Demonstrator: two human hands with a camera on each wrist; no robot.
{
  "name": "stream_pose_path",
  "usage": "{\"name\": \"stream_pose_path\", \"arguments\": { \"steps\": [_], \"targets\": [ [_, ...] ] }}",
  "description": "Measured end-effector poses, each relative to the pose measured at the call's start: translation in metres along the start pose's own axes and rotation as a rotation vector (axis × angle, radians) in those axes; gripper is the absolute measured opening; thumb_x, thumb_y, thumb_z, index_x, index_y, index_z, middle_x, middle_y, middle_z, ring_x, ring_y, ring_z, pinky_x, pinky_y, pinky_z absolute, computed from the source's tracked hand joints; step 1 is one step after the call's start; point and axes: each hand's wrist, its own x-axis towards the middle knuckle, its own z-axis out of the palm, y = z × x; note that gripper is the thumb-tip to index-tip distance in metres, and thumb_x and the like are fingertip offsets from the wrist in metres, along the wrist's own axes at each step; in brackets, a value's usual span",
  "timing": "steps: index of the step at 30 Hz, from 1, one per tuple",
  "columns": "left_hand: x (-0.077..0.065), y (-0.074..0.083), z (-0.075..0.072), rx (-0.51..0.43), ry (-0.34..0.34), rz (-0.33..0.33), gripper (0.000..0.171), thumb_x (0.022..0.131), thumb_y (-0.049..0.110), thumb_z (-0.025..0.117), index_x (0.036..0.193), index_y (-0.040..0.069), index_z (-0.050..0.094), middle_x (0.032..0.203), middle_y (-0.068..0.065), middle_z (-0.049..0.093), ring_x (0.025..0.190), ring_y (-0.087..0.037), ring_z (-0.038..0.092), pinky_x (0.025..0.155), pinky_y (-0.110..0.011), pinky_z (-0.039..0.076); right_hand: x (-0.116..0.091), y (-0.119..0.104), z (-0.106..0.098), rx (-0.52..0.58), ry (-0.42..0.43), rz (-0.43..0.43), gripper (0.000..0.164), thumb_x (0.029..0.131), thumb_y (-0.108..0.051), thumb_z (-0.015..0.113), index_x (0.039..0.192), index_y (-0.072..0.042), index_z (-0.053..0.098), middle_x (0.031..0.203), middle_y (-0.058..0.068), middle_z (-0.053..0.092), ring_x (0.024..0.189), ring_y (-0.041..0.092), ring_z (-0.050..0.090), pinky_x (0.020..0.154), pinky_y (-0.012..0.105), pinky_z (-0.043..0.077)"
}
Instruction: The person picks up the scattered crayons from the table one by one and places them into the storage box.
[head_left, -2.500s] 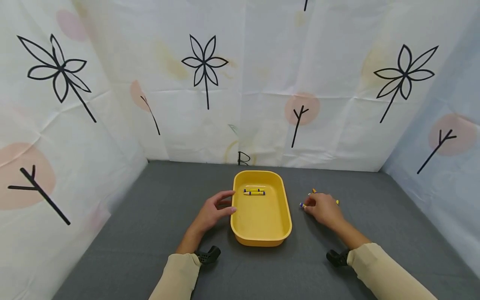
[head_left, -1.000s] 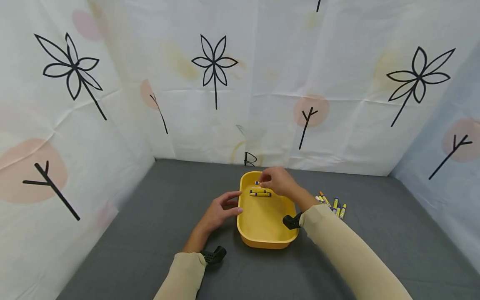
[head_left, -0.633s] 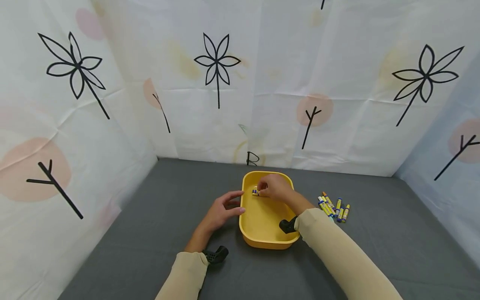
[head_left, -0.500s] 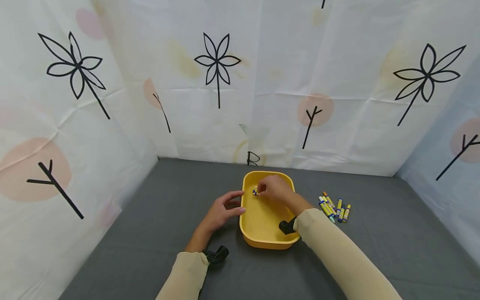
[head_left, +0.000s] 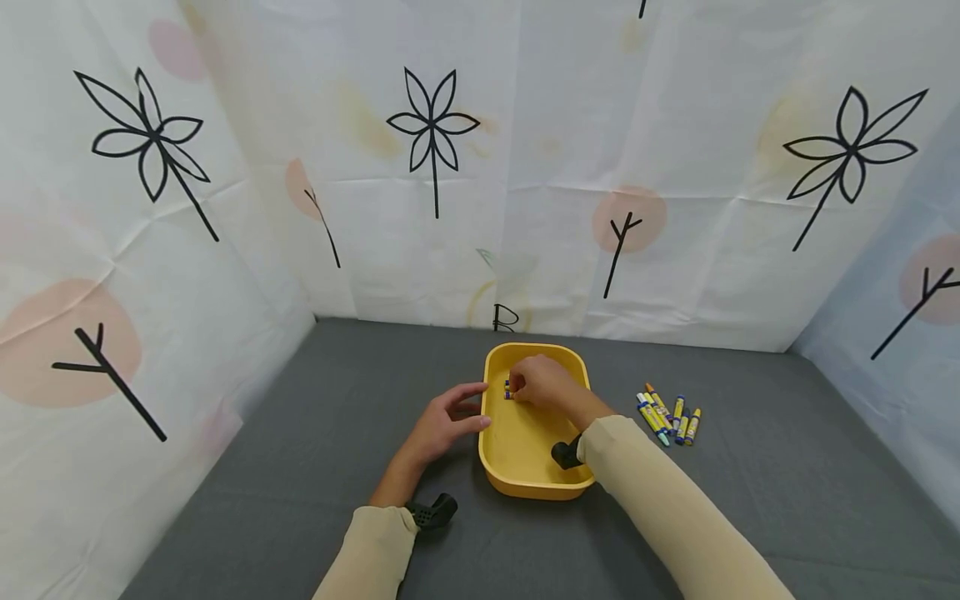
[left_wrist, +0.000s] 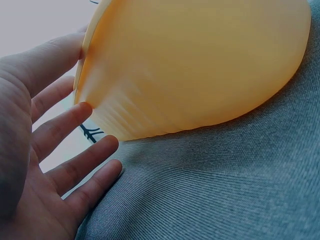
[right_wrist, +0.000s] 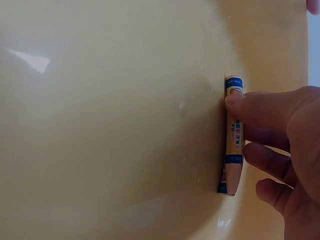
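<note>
A yellow plastic tub (head_left: 536, 450) stands on the grey cloth, roughly mid-view. My left hand (head_left: 445, 425) rests against its left rim, fingers spread and mostly straight; the left wrist view shows the thumb (left_wrist: 60, 57) at the rim and the other fingers outside the wall. Inside the tub's far half, my right hand (head_left: 546, 383) pinches a paper-wrapped crayon (right_wrist: 234, 130) between thumb and fingers, low over the bottom. Another crayon (right_wrist: 223, 189) lies right beside it, mostly covered. In the head view only the crayons' blue-banded ends show past the fingertips.
Several yellow-and-blue wrapped crayons (head_left: 684, 423) lie loosely grouped on the grey cloth (head_left: 757, 467) right of the tub. A white patterned cloth backdrop (head_left: 525, 208) encloses the back and both sides.
My right hand has taken a crayon from the group at right, carried it into the tub and lowered it beside those there, shifting slightly nearer. My left hand has stayed at the rim.
</note>
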Motion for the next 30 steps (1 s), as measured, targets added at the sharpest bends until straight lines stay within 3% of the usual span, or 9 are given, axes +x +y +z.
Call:
{"name": "stream_pose_path", "arguments": {
  "steps": [9, 14, 20, 24, 30],
  "targets": [
    [0.011, -0.034, 0.005, -0.014, 0.026, 0.003, 0.057, 0.09, 0.013, 0.071, 0.142, 0.004, 0.049, 0.145, -0.015, 0.047, 0.119, -0.033, 0.055, 0.095, -0.044, 0.048, -0.004, 0.003, -0.007, 0.012, 0.017, -0.005, 0.008, 0.082, -0.01, 0.078, 0.083, -0.012, 0.07, 0.074, -0.004, 0.059, 0.07, 0.015, 0.052, 0.069, 0.03, 0.047],
    [0.012, -0.034, 0.005, -0.012, 0.051, 0.01, 0.055, 0.088, 0.016, 0.073, 0.139, 0.008, 0.053, 0.142, -0.01, 0.051, 0.116, -0.03, 0.058, 0.094, -0.043, 0.049, -0.01, 0.005, -0.027, 0.075, 0.064, -0.006, 0.011, 0.086, -0.01, 0.075, 0.094, -0.007, 0.069, 0.08, -0.001, 0.06, 0.072, 0.017, 0.053, 0.069, 0.032, 0.048],
    [0.012, -0.033, 0.004, -0.007, 0.056, 0.017, 0.056, 0.088, 0.018, 0.074, 0.139, 0.007, 0.053, 0.141, -0.009, 0.051, 0.115, -0.03, 0.059, 0.094, -0.043, 0.049, -0.02, 0.013, -0.055, 0.17, 0.151, 0.018, 0.009, 0.088, -0.011, 0.073, 0.096, -0.007, 0.069, 0.082, 0.001, 0.061, 0.075, 0.018, 0.055, 0.07, 0.035, 0.048],
    [0.01, -0.028, 0.002, 0.0, 0.046, 0.009, 0.057, 0.089, 0.015, 0.073, 0.14, 0.004, 0.05, 0.143, -0.013, 0.049, 0.118, -0.034, 0.056, 0.096, -0.045, 0.047, -0.029, 0.024, -0.072, 0.2, 0.206, 0.06, 0.007, 0.09, -0.013, 0.071, 0.095, -0.009, 0.069, 0.084, 0.003, 0.061, 0.077, 0.021, 0.054, 0.071, 0.036, 0.049],
    [0.012, -0.035, 0.003, 0.017, 0.07, 0.012, 0.057, 0.087, 0.019, 0.075, 0.139, 0.009, 0.054, 0.141, -0.009, 0.051, 0.115, -0.03, 0.058, 0.095, -0.045, 0.048, -0.05, 0.048, -0.088, 0.215, 0.251, 0.129, 0.009, 0.09, -0.015, 0.071, 0.095, -0.008, 0.068, 0.084, 0.005, 0.06, 0.077, 0.024, 0.053, 0.068, 0.036, 0.049]
  ]
}}
